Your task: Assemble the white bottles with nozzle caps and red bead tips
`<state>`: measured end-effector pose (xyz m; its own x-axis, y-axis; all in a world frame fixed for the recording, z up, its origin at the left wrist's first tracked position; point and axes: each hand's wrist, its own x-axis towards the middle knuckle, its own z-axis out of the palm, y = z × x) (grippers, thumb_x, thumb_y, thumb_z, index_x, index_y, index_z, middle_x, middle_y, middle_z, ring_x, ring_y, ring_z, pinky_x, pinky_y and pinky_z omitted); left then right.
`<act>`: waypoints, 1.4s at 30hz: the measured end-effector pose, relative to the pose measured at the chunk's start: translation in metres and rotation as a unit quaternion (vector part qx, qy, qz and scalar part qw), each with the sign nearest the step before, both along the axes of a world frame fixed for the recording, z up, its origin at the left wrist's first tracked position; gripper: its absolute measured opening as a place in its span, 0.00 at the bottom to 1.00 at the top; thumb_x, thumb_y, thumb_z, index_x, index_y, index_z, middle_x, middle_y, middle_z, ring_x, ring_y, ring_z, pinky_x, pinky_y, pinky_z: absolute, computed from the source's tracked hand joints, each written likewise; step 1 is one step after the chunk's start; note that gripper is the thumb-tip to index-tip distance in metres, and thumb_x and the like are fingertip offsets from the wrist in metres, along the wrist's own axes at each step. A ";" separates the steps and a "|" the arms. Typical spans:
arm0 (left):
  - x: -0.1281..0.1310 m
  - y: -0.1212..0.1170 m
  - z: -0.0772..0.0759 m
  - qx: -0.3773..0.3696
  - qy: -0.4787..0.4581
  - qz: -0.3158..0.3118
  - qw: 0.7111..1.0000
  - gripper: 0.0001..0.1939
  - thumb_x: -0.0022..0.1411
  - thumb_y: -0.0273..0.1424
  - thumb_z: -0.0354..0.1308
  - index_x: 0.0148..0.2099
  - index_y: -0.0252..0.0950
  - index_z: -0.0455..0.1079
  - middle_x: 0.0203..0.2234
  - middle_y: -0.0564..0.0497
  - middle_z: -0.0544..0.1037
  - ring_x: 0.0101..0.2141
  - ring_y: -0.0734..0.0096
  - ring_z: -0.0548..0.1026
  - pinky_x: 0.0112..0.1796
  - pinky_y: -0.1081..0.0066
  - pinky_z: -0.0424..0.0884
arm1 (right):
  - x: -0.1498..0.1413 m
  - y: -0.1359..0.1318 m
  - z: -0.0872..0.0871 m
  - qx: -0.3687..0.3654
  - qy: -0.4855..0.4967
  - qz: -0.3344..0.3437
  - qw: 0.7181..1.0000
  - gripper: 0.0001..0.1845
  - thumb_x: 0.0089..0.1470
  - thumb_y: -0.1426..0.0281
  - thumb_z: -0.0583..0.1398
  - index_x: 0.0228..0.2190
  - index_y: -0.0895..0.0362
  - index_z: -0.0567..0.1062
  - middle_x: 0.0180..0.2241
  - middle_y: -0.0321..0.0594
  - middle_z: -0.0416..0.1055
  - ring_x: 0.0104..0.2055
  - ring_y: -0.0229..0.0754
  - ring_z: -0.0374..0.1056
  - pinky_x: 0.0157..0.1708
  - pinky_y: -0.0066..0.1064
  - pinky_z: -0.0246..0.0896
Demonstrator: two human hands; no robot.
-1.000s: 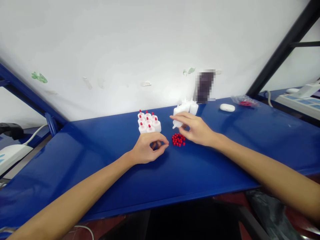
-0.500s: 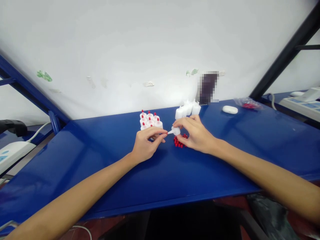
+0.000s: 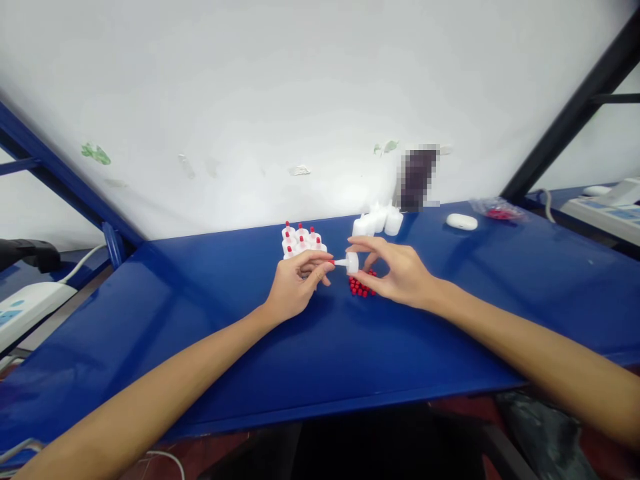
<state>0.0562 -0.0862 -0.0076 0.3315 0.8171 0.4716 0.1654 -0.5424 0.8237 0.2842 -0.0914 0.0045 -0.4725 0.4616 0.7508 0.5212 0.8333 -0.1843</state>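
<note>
My right hand [image 3: 400, 273] grips a small white bottle [image 3: 351, 263] lying sideways, its nozzle pointing left. My left hand [image 3: 296, 285] pinches a tiny red cap at that nozzle tip; the cap is barely visible between the fingertips. Under my right hand lies a small pile of loose red caps [image 3: 361, 287] on the blue table [image 3: 200, 320]. Behind my left hand stands a cluster of white bottles with red caps [image 3: 301, 240]. Further back right stand several uncapped white bottles [image 3: 378, 221].
A white oval case [image 3: 461, 221] and a clear bag with red bits [image 3: 497, 210] lie at the back right. A white wall rises behind the table. A black post [image 3: 570, 113] slants up on the right. Devices and cables sit at the far left and right edges.
My right hand brought one white bottle from the back group down to the middle, and my left hand rose to meet its nozzle with a red cap.
</note>
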 end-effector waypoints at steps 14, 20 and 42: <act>-0.002 -0.006 -0.003 0.188 0.220 -0.020 0.957 0.17 0.74 0.33 0.42 0.29 0.37 0.54 0.20 0.56 0.61 0.21 0.75 0.58 0.25 0.71 0.55 | 0.001 -0.005 0.003 0.026 -0.048 0.066 0.996 0.16 0.60 0.69 0.61 0.50 0.55 0.71 0.43 0.45 0.77 0.43 0.47 0.75 0.42 0.39 0.74; -0.006 -0.005 -0.002 0.197 0.201 -0.061 0.958 0.16 0.74 0.32 0.40 0.30 0.38 0.53 0.21 0.56 0.61 0.22 0.74 0.59 0.26 0.70 0.56 | -0.001 -0.009 0.000 -0.001 -0.019 0.078 0.997 0.18 0.59 0.68 0.62 0.51 0.54 0.71 0.44 0.44 0.77 0.45 0.46 0.75 0.44 0.37 0.74; -0.002 -0.007 -0.003 0.234 0.184 -0.018 0.955 0.16 0.74 0.32 0.40 0.30 0.38 0.53 0.20 0.56 0.61 0.21 0.74 0.58 0.25 0.70 0.56 | -0.006 -0.012 0.005 -0.066 0.015 0.064 0.996 0.16 0.58 0.64 0.64 0.48 0.54 0.73 0.42 0.43 0.78 0.42 0.46 0.76 0.42 0.37 0.74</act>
